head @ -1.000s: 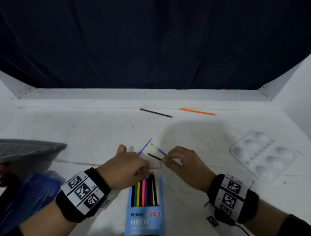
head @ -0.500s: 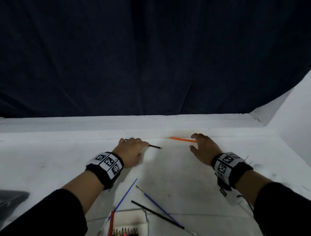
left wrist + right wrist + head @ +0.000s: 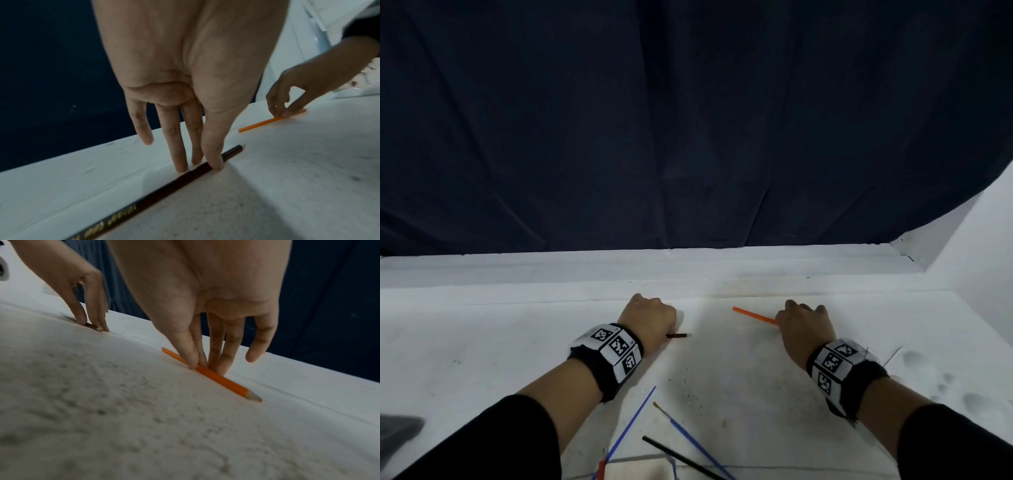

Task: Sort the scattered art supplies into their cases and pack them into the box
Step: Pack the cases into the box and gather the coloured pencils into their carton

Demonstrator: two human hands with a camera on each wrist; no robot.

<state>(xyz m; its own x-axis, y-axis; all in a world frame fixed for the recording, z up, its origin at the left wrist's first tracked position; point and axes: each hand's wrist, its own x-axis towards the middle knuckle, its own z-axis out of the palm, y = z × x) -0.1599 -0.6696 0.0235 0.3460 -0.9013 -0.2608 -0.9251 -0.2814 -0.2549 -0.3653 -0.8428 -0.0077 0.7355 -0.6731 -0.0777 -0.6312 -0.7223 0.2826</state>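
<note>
A dark brown pencil lies on the white table far from me. My left hand covers most of it. In the left wrist view the thumb and fingertips of the left hand pinch the brown pencil against the table. An orange pencil lies to the right. My right hand is on its right part. In the right wrist view the thumb and fingers of the right hand pinch the orange pencil, whose sharpened tip points right.
Near me lie a thin blue stick, a blue-handled brush, a black brush and a red pencil. A raised white ledge and a dark curtain close the back. A white wall stands at the right.
Both hands left the pencil case near me and reached to the far pencils. In the last half second the left hand's fingers came down on the brown pencil and the right hand's on the orange one.
</note>
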